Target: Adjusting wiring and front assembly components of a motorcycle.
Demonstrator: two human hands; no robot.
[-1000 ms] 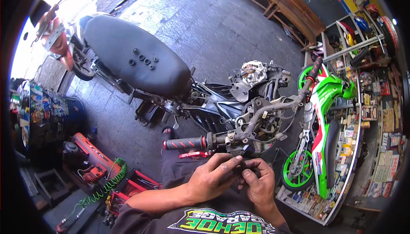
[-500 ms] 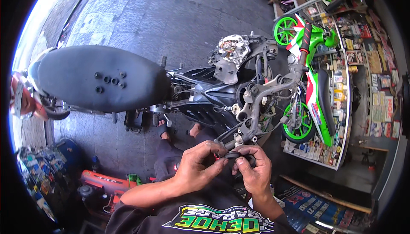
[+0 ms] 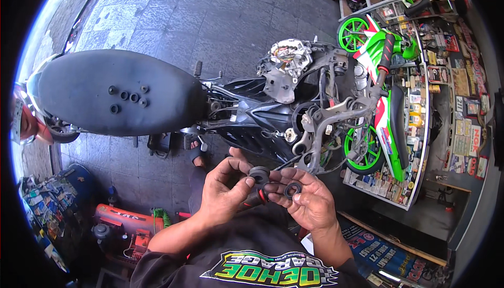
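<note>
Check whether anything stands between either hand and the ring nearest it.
Nothing visible does: the left hand pinches the thicker ring, and the right hand holds the thinner ring against its fingers. The handlebar grip appears below the thicker ring in the picture, blocking neither.

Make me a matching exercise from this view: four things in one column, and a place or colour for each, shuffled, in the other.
Column one
1. Thicker dark ring
2. Thinner dark ring
3. Loose small dark parts
4. Small bike

Column two
A. Green, white and red
B. In the right hand
C. On the motorcycle seat
D. In the left hand

Right pairs: 1-D, 2-B, 3-C, 4-A
</note>
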